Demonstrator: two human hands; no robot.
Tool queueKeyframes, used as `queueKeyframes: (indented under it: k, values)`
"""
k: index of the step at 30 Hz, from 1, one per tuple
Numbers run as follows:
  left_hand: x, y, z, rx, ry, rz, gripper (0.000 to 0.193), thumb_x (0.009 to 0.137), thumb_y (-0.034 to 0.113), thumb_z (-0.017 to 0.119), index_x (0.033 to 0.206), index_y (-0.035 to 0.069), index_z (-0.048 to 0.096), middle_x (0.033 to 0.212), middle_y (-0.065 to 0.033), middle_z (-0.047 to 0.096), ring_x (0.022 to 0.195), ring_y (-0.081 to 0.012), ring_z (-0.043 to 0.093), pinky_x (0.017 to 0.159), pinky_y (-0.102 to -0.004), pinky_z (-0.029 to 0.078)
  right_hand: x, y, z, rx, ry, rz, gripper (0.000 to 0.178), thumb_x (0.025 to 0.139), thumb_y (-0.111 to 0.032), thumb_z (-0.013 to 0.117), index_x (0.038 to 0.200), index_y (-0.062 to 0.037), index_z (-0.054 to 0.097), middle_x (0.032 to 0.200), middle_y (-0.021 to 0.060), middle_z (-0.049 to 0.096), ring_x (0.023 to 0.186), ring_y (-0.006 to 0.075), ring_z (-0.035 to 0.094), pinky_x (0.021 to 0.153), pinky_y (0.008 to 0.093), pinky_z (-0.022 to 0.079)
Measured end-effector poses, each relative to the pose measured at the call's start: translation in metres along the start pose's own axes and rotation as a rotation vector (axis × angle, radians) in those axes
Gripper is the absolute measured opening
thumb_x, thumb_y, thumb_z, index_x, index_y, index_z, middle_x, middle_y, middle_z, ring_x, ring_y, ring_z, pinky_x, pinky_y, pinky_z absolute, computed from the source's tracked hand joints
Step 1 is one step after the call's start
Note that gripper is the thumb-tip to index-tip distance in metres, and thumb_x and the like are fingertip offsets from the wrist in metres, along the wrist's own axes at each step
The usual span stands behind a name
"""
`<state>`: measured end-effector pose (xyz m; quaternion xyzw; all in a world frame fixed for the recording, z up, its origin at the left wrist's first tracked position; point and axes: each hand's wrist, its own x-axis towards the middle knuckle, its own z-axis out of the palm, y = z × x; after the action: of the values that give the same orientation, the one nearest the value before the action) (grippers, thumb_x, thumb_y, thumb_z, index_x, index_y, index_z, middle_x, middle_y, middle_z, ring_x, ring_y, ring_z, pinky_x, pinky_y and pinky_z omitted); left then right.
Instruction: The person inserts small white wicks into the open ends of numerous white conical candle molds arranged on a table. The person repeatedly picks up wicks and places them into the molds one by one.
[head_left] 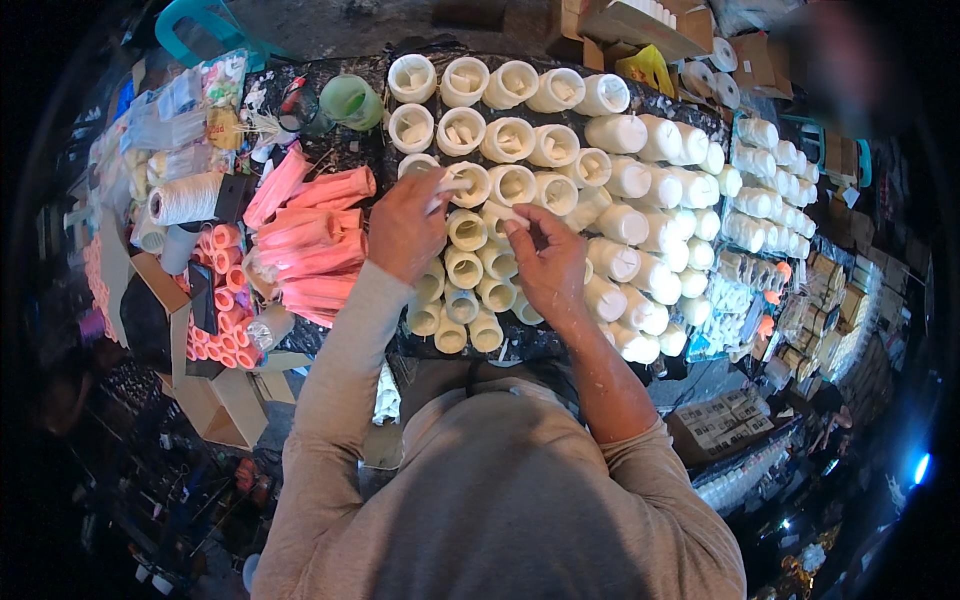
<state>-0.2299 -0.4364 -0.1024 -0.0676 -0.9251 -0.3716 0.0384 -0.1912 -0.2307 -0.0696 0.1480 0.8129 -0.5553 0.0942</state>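
Note:
Rows of cream, wax-like hollow cylinders [513, 185] stand open end up on the black-covered table, several with pale pieces inside. My left hand [408, 225] is over the middle rows, its fingers pinching a small white piece [455, 185] at the mouth of one cylinder. To its right, my right hand [548, 265] is closed, thumb and fingers pinched on another small pale piece [517, 217] above the nearer cylinders. Narrower, thin-walled cylinders [463, 268] stand between my wrists. What lies inside those under my hands is partly hidden.
Closed-topped cream cylinders [630, 177] crowd the table's right side. Pink wax-like bundles [315, 245] and short pink tubes [230, 275] lie left, near a spool of white string [185, 198]. A green cup [350, 102] stands at the back. Cardboard boxes [225, 405] flank the table.

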Motion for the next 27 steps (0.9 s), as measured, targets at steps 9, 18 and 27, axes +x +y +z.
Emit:
queueKeyframes:
  k: [9, 18, 27]
  values:
    - [0.009, 0.014, 0.005, 0.195, -0.226, -0.045, 0.047, 0.074, 0.000, 0.072, 0.120, 0.008, 0.067, 0.099, -0.0151, 0.063, 0.091, -0.0379, 0.068, 0.076, -0.0483, 0.056, 0.026, -0.017, -0.003, -0.047, 0.033, -0.069, 0.027, 0.097, -0.015, 0.074, 0.118, 0.0020, 0.073, 0.083, 0.0049, 0.071, 0.069, 0.0096, 0.058, 0.064, 0.0281, 0.050]
    - [-0.008, 0.014, 0.011, 0.210, -0.257, -0.071, 0.042, 0.074, 0.001, 0.073, 0.115, 0.007, 0.066, 0.100, -0.0148, 0.062, 0.091, -0.0379, 0.067, 0.078, -0.0481, 0.056, 0.052, -0.007, 0.019, -0.172, -0.088, -0.253, 0.025, 0.094, -0.012, 0.072, 0.114, 0.0014, 0.074, 0.092, 0.0173, 0.074, 0.079, 0.0279, 0.071, 0.073, 0.0379, 0.056]
    - [-0.013, 0.017, 0.009, 0.120, -0.231, -0.094, 0.039, 0.075, 0.002, 0.073, 0.113, 0.005, 0.065, 0.100, -0.0149, 0.063, 0.095, -0.0370, 0.067, 0.081, -0.0473, 0.056, 0.056, -0.001, 0.023, -0.194, -0.205, -0.193, 0.026, 0.095, -0.011, 0.068, 0.116, 0.0043, 0.073, 0.101, 0.0227, 0.076, 0.087, 0.0329, 0.074, 0.078, 0.0398, 0.057]
